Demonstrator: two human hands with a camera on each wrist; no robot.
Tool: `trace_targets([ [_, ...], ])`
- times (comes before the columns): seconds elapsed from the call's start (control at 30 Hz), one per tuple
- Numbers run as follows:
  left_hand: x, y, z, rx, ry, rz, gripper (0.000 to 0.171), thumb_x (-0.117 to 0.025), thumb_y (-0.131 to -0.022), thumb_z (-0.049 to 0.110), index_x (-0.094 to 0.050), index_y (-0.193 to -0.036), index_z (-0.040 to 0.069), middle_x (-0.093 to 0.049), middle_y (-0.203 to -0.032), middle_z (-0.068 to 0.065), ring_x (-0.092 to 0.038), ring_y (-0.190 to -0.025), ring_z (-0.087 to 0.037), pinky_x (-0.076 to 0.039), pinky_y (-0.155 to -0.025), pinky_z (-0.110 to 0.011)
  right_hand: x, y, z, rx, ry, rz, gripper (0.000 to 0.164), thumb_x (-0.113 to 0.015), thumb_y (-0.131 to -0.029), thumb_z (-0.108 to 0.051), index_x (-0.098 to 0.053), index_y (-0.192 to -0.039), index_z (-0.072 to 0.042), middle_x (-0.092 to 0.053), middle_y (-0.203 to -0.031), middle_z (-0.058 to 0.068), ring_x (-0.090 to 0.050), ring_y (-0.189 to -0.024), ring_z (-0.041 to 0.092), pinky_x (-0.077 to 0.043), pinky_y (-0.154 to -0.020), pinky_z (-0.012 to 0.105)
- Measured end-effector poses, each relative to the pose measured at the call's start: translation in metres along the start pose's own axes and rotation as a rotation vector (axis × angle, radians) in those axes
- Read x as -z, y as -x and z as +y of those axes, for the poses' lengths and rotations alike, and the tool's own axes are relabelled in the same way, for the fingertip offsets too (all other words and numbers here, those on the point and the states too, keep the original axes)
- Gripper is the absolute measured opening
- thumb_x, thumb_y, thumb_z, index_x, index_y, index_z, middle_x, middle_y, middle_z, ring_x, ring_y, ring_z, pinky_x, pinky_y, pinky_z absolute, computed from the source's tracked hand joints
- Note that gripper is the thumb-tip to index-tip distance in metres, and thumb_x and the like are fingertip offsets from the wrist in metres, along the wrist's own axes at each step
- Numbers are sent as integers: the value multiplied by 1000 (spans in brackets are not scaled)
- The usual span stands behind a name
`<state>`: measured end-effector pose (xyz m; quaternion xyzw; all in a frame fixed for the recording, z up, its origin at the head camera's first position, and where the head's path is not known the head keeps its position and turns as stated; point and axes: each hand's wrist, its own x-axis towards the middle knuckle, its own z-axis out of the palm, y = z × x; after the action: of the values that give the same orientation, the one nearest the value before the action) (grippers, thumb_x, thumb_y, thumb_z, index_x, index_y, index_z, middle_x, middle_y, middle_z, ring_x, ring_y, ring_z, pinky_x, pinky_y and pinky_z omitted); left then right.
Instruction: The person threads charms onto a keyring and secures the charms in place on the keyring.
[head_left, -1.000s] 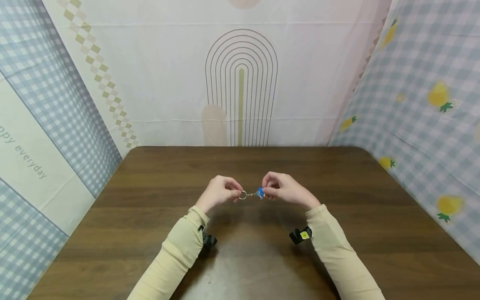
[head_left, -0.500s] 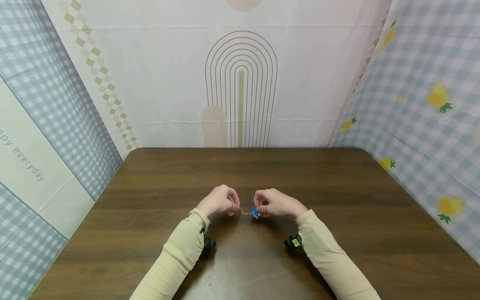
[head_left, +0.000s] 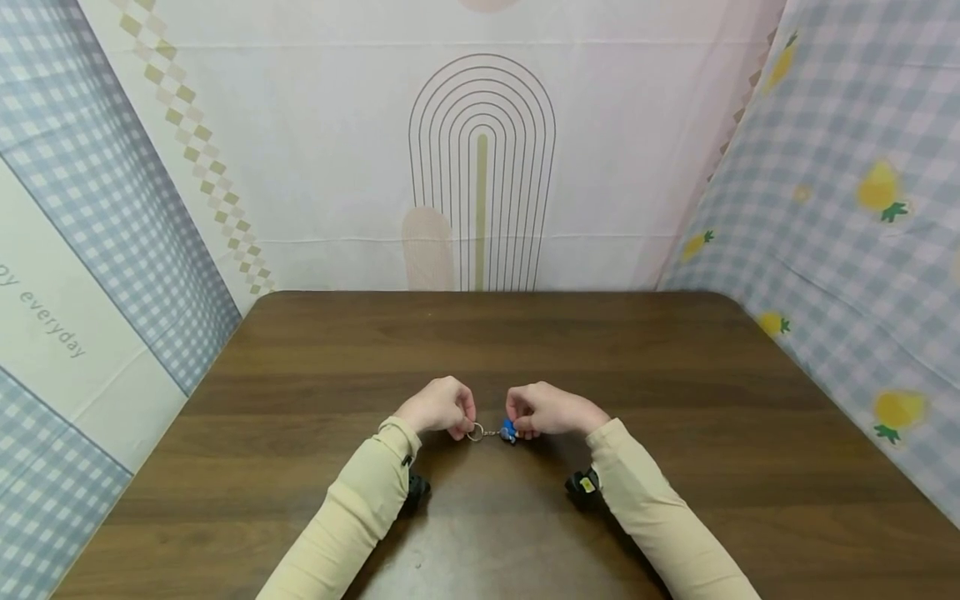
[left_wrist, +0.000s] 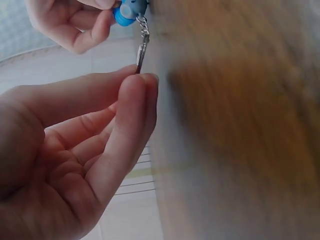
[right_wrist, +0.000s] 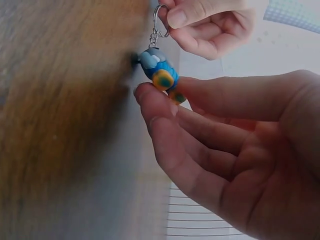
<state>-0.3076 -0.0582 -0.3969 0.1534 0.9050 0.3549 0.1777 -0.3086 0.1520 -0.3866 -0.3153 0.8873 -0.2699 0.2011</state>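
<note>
A keychain is stretched between my two hands, close over the brown table. Its metal ring (head_left: pixel 476 432) is pinched between the thumb and fingertips of my left hand (head_left: pixel 442 407). From the ring a short chain (left_wrist: pixel 144 31) runs to a small blue and grey figure (right_wrist: pixel 159 65) with round yellow-orange parts at its lower end. My right hand (head_left: pixel 553 410) pinches the figure at that yellow-orange end, as the right wrist view shows. Part of the figure is hidden by the right fingers in the head view.
The wooden table (head_left: pixel 480 342) has rounded far corners. Behind it hangs a pale cloth (head_left: pixel 330 150) with an arch pattern. Checked cloths flank the left and right sides. Dark wrist cameras sit under both sleeves, one a black camera (head_left: pixel 582 483) with a yellow mark.
Both hands have come down and nearer the body with the keychain, and they stand slightly closer together. Most of that motion happened in the first half second; the ring shows clearly again.
</note>
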Motion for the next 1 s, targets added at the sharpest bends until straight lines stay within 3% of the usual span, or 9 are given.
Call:
trace_targets([
  [0.5, 1, 2, -3, 13, -22, 11, 13, -71, -79, -3, -65, -70, 5, -65, -61, -2, -64, -53, -9, -55, -59, -22, 5, 3, 2, -34, 69, 0, 14, -60, -94, -8, -55, -81, -8, -62, -71, 4, -61, -63, 11, -46, -58, 20],
  [0.83, 11, 9, -3, 36, -52, -3, 15, -67, -90, 15, -66, -79, 5, -65, -62, -6, -65, -53, -12, -56, -61, -23, 15, 10, 10, -24, 109, 6, 11, -57, -95, -9, -59, -84, -7, -65, -76, 7, -63, -67, 12, -47, -59, 20],
  [0.9, 11, 9, -4, 35, -64, 16, 17, -65, -92, 21, -67, -87, 5, -68, -67, -8, -66, -59, -15, -55, -65, -25, 16, 11, 13, -17, 114, 28, 10, -57, -95, -10, -61, -87, -8, -64, -77, 6, -61, -68, 12, -47, -61, 21],
  [1.0, 8, 9, -4, 10, -69, 121, 35, -57, -97, 35, -65, -112, 5, -72, -97, -14, -70, -89, -24, -55, -85, -35, 14, 12, 16, -3, 132, 125, 7, -58, -95, -11, -63, -94, -6, -67, -86, 6, -63, -78, 15, -51, -68, 26],
])
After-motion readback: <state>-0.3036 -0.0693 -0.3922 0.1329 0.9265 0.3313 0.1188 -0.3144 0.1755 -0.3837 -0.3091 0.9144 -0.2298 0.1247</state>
